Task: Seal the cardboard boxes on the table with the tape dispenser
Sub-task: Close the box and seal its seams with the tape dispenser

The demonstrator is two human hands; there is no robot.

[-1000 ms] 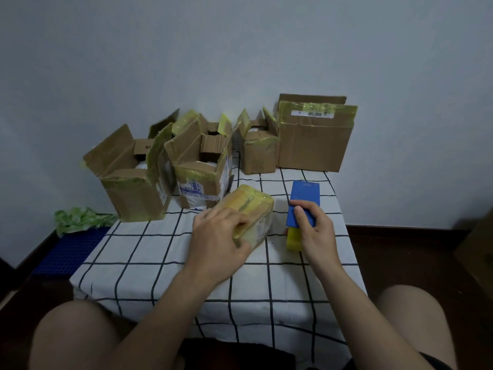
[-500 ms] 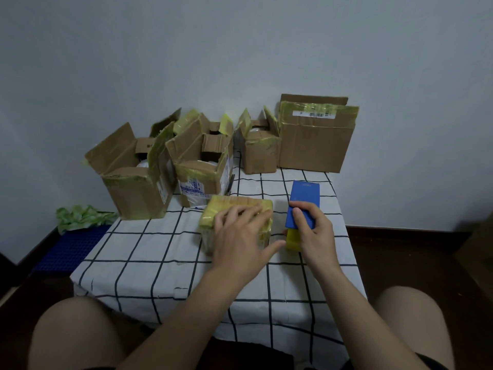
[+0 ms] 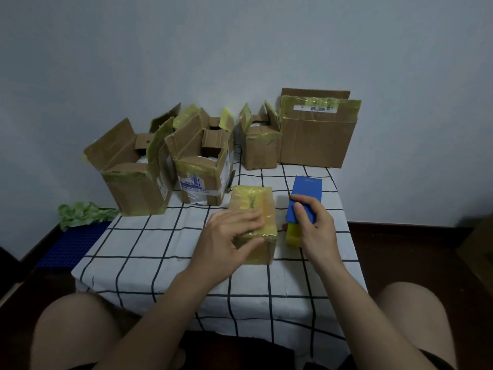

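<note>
A small cardboard box wrapped in yellow tape lies lengthwise on the checked tablecloth. My left hand rests on its near end, fingers spread over the top and thumb against the front face. To its right stands the blue tape dispenser with a yellow roll under it. My right hand grips the dispenser's near end. Along the back stand several cardboard boxes with flaps up: a large left one, a labelled one, a small one and a tall one.
The small table stands against a pale wall. A blue mat with crumpled green material lies on the floor at the left. My bare knees are at the table's near edge. Dark floor runs to the right.
My left hand has turned the taped box from lying tilted and crosswise to lying lengthwise, pointing away from me. My right hand has stayed on the dispenser.
</note>
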